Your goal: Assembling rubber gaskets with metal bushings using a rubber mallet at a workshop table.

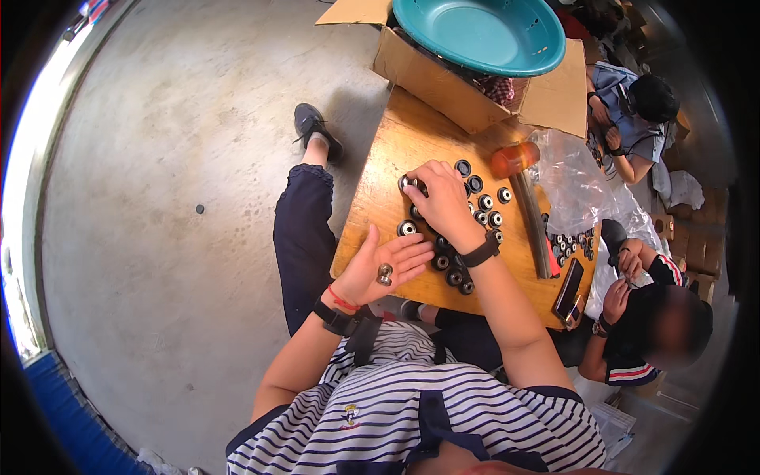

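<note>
We cradle and we pinch

In the head view, our left hand [389,258] lies spread, palm up, beneath small shiny metal pieces [385,275]; our right hand [442,196] pinches a round black-and-silver wheel [405,182] at the brown wooden table [419,127].

Counting over a dozen black-and-silver rollers [495,219] toward three o'clock, overlapping, not exactly countable; one teal basin [481,36] at one, one orange container [513,161] at two, two co-workers [652,101] between two and four.
</note>
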A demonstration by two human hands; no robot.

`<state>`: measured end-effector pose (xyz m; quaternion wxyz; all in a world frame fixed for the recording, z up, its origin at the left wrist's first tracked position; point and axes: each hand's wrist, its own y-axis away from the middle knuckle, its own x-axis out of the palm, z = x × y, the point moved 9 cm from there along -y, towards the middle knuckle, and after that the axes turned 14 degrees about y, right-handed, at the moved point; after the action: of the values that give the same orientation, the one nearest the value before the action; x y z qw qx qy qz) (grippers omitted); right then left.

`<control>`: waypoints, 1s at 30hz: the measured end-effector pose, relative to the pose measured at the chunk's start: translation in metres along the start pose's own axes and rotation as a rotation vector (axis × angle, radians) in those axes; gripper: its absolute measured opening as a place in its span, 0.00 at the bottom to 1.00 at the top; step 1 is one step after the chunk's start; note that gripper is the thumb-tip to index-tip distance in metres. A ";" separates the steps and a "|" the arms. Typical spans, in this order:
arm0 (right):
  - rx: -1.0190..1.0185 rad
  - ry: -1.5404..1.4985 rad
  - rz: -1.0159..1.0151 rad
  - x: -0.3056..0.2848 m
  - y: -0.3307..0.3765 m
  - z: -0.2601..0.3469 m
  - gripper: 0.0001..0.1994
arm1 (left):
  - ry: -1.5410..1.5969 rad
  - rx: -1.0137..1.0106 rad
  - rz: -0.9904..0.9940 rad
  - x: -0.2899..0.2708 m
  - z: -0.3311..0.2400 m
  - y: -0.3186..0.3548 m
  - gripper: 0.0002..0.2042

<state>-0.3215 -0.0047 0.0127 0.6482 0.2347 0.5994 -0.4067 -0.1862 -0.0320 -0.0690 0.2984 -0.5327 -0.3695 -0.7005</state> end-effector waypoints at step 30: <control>0.220 -0.314 0.083 -0.022 0.042 -0.041 0.11 | -0.055 0.043 0.007 0.008 -0.005 0.005 0.33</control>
<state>-0.3101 0.0568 0.0196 0.7204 0.2623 0.4324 -0.4745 -0.1865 -0.0388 -0.0609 0.3020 -0.5462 -0.3908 -0.6765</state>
